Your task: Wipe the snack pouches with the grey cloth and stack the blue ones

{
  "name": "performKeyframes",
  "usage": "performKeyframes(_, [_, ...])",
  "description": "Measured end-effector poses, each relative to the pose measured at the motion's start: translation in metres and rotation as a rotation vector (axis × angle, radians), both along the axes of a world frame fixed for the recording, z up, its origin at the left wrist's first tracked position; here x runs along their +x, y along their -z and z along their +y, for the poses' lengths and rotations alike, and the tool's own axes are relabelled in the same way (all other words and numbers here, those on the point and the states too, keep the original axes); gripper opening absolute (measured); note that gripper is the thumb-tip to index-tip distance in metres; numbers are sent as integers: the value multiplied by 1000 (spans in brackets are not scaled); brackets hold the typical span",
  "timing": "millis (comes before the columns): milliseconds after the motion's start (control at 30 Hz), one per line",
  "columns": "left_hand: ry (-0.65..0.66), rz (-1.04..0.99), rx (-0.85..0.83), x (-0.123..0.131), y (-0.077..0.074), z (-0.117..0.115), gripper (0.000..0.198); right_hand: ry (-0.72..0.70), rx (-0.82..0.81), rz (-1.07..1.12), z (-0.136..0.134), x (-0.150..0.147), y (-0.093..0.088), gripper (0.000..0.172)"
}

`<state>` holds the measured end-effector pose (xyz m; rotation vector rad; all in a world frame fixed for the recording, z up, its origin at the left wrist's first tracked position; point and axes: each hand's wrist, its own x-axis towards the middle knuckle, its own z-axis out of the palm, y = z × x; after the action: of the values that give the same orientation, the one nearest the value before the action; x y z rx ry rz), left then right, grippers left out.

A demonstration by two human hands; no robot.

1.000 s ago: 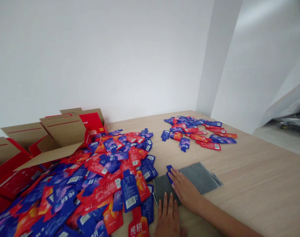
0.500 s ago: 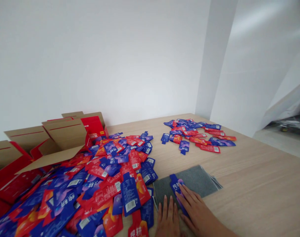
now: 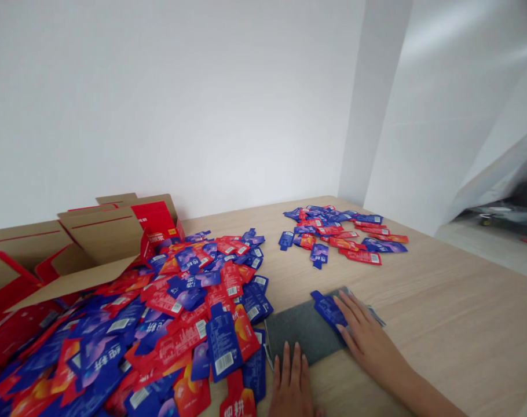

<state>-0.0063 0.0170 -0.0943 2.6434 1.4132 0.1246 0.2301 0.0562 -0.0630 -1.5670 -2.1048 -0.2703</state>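
Note:
A dark grey cloth (image 3: 293, 330) lies flat on the table in front of me. Across its right part rests a blue spouted pouch (image 3: 328, 308), its narrow neck pointing up and left. My right hand (image 3: 368, 336) lies over the pouch's right side with the fingers stretched out, covering part of it. At the cloth's lower left edge, my left hand (image 3: 292, 379) is flat, its fingertips on the cloth and nothing held. Just left of that hand is a heap of red and blue pouches (image 3: 180, 324).
Open red cardboard boxes (image 3: 101, 234) with brown flaps stand at the left, behind the heap. Farther back on the wooden table (image 3: 454, 289) lies a smaller group of red and blue pouches (image 3: 333, 229). A white wall (image 3: 229, 116) rises behind the table.
My right hand has moved right and away from my left, and the blue pouch under it has shifted right along the cloth. My left hand stays at the cloth's edge.

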Motion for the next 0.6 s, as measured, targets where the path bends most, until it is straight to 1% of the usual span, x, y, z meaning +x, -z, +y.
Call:
performKeyframes(67, [52,0,4,-3,5,3,64,-67,-41,-52,3,-4,12,51])
performKeyframes(133, [84,3,3,-6,7,5,65,-99,-95,-79,10,-12,20,49])
performKeyframes(167, [85,5,4,-7,7,5,65,-103,-121,-83,15,-16,21,47])
performKeyframes(233, [89,7,3,-7,6,5,66,-103,-175,-81,29,-24,19,47])
performKeyframes(300, [77,3,3,-7,5,5,66,-105,-230,-86,44,-29,10,48])
performKeyframes(367, [71,-3,-9,-7,4,4,66,-93,-274,-116,56,-33,-2,50])
performKeyframes(500, [76,-2,-50,-5,0,4,67,-58,-348,-189,70,-38,-31,64])
performKeyframes(533, [73,-3,-60,-4,-2,4,67,-41,-372,-187,72,-39,-40,65])
performKeyframes(600, [56,-9,-83,-3,-4,4,67,18,-423,-145,77,-41,-56,58])
